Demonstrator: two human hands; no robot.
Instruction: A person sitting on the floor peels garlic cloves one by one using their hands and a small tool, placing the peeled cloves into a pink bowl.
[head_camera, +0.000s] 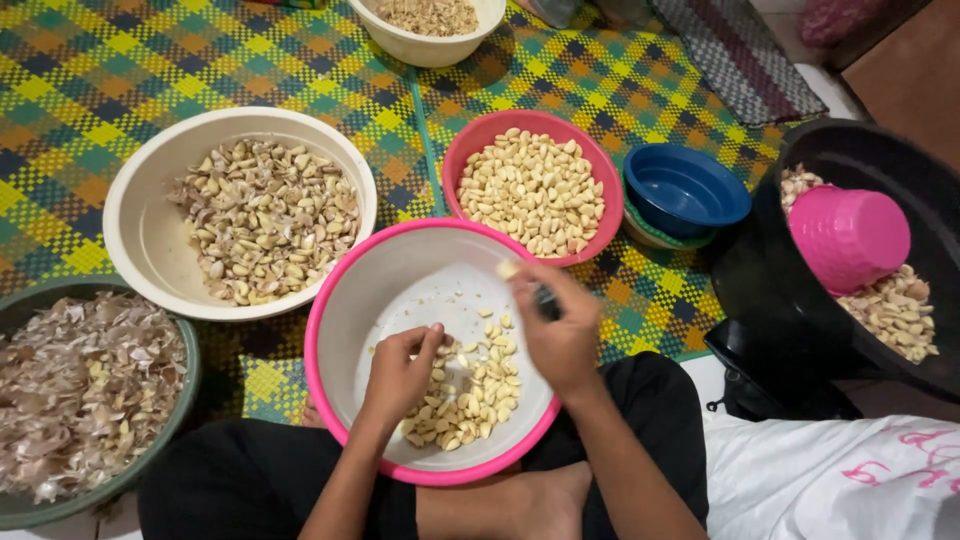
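Where the person's crossed legs meet the floor mat, entries run near to far:

- Pink-rimmed basin (335, 300), one, resting on the lap; peeled cloves heaped at its near side, far half bare.
- Left hand (400, 370), fingers curled down into the clove heap (465, 395); whether it grips one cannot be told.
- Right hand (560, 330), closed round a dark-handled small knife (546, 297) and pinching one garlic clove (508, 268) at the fingertips, above the basin's far rim; the clove's long axis cannot be made out.
- Green basin (190, 400), one, near left, full of papery skins, cut by the frame edge.
- Black tub (850, 150), one, right, tilted, holding cloves and one pink cup (848, 236).
- Cream basin (135, 215), one, left of centre, unpeeled cloves; touches the pink-rimmed basin.
- Pink bowl (470, 150), one, peeled cloves, rim just beside the lap basin.
- Blue bowl (685, 190), one, stacked on a green one.
- Cream bowl (430, 45), one, far edge.
- Woven plaid mat (100, 80), free patches far left and between bowls.
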